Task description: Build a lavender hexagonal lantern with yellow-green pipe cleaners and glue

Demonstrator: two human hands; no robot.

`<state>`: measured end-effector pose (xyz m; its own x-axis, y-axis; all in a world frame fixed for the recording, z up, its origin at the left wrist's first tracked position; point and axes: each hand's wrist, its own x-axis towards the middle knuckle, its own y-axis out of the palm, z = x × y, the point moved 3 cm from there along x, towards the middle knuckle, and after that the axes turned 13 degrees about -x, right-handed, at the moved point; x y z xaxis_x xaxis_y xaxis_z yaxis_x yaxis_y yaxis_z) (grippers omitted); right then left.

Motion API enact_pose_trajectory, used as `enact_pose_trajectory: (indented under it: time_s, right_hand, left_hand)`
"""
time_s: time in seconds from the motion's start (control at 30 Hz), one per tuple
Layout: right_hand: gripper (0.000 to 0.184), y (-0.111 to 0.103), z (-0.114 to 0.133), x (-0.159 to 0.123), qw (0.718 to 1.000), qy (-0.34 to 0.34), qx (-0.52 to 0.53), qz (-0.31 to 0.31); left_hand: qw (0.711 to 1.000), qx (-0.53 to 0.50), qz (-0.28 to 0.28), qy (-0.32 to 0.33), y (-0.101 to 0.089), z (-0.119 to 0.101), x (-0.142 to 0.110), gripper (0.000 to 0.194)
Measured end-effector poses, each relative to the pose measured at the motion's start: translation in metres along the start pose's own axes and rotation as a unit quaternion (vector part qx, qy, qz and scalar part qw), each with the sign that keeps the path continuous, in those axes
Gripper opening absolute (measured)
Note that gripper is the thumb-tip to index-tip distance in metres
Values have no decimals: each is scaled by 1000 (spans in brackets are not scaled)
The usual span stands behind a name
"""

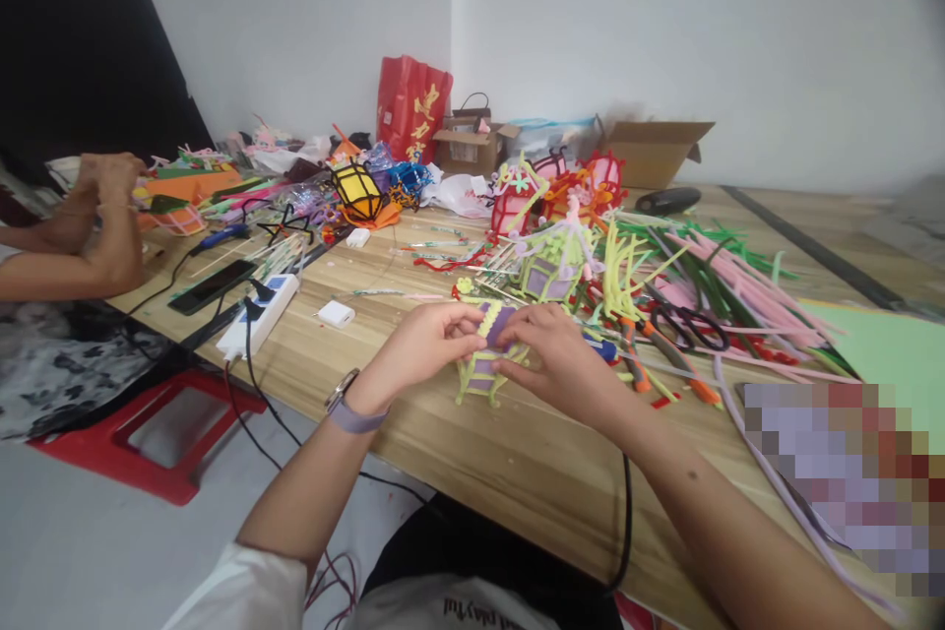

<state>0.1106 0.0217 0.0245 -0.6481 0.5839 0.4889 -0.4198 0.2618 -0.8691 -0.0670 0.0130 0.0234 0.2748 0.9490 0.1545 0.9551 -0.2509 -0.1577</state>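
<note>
A small purple lantern (483,384) with yellow-green pipe-cleaner edging stands near the table's front edge. My left hand (435,345) pinches its upper left side, by a braided yellow strip (490,317). From the right, my right hand (557,354) closes its fingers on the purple panel and hides part of it. Just behind stands a larger green-edged lantern (550,266) with purple panels. Pliers with orange-grey handles (675,359) and black-handled scissors (690,327) lie to the right of my right hand.
Pink and green pipe cleaners (730,285) pile up at the right. A white power strip (260,315), a black phone (212,285) and a white charger (336,314) lie at the left. Another person's hands (110,177) are at the far left. Cardboard boxes (654,153) stand behind.
</note>
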Motion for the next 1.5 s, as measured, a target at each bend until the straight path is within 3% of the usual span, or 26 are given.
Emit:
enact_pose_trajectory:
  time_s: [0.13, 0.27, 0.4, 0.5, 0.6, 0.73, 0.9, 1.17, 1.43, 1.5]
  right_hand:
    - [15, -9, -5, 2, 999, 21, 27, 11]
    - [15, -27, -29, 5, 997, 72, 34, 19]
    - [22, -36, -79, -2, 970, 240, 2, 36]
    - [24, -30, -102, -10, 952, 295, -18, 75]
    - [23, -19, -97, -11, 955, 279, 0, 98]
    - [24, -11, -68, 6, 979, 175, 63, 81]
    - [26, -8, -60, 33, 987, 135, -1, 91]
    - [19, 13, -75, 45, 976, 128, -40, 173]
    - [19, 66, -65, 80, 957, 100, -77, 261]
    - [26, 79, -63, 88, 948, 106, -94, 286]
  left_hand:
    - [1000, 5, 0, 7, 2, 0, -4, 24]
    - [1000, 6, -5, 7, 3, -1, -7, 22]
    - [999, 37, -25, 25, 2, -2, -9, 21]
    - [997, 62, -32, 39, 1, -1, -9, 21]
    - [996, 76, -21, 48, 2, 0, -10, 21]
    - [992, 110, -10, 66, 6, 1, -12, 21]
    - [981, 167, -24, 97, 2, -2, -15, 19]
    - [969, 216, -46, 109, -34, -12, -46, 23]
    - [956, 246, -119, 106, -67, -7, -97, 23]
    - [956, 239, -131, 112, -73, -3, -105, 21]
